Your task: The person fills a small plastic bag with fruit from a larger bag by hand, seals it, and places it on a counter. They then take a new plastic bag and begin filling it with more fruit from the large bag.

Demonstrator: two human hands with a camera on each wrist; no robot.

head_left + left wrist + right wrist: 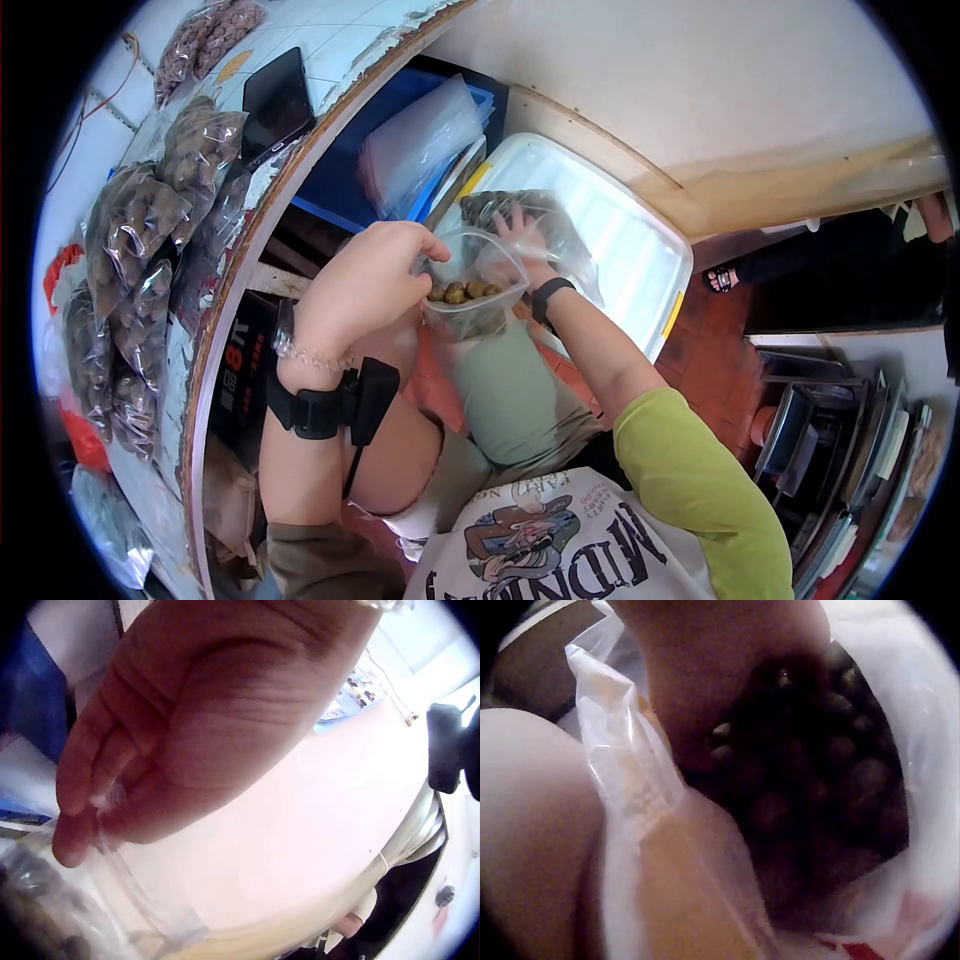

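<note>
My left hand (pixel 375 270) pinches the rim of a clear plastic bag (pixel 478 318) between thumb and fingers. Several small round brown pieces (pixel 460 292) lie inside that bag. In the left wrist view the thumb and fingertips of the left hand (pixel 202 712) meet on the clear film. Beyond it, my right hand (pixel 522 238) reaches with spread fingers into a larger clear bag (pixel 570 245) holding dark round pieces. The right wrist view shows the right hand (pixel 720 660) down among these dark round pieces (pixel 840 750); its fingertips are lost in shadow there.
Beneath the larger bag is a white plastic lid (pixel 640 260) with yellow clips. Empty plastic bags (pixel 420 140) lie in a blue crate (pixel 335 165). On the worn tabletop to the left are filled bags (pixel 140 230) and a phone (pixel 278 105). A metal rack (pixel 810 440) stands at right.
</note>
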